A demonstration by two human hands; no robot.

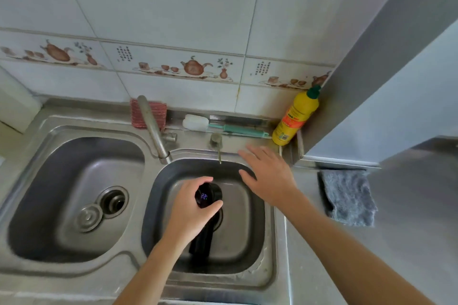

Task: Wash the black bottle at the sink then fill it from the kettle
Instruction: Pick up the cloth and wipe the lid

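Observation:
My left hand [192, 207] grips the top of the black bottle [207, 197] over the right basin of the steel sink [269, 242]. The lid faces up and shows a small lit blue display. The bottle's body [202, 239] hangs down into the basin below my wrist. My right hand [269, 173] is spread open above the basin's back right corner, fingers pointing at the small tap [216, 141] on the sink ledge, not touching it. No kettle is in view.
A tall swivel faucet [152, 126] stands between the two basins. The left basin [49, 205] holds a drain and loose plug. A bottle brush [223, 126], red scrub pad [138, 114] and yellow detergent bottle [296, 116] line the back ledge. A grey cloth [349, 195] lies on the right counter.

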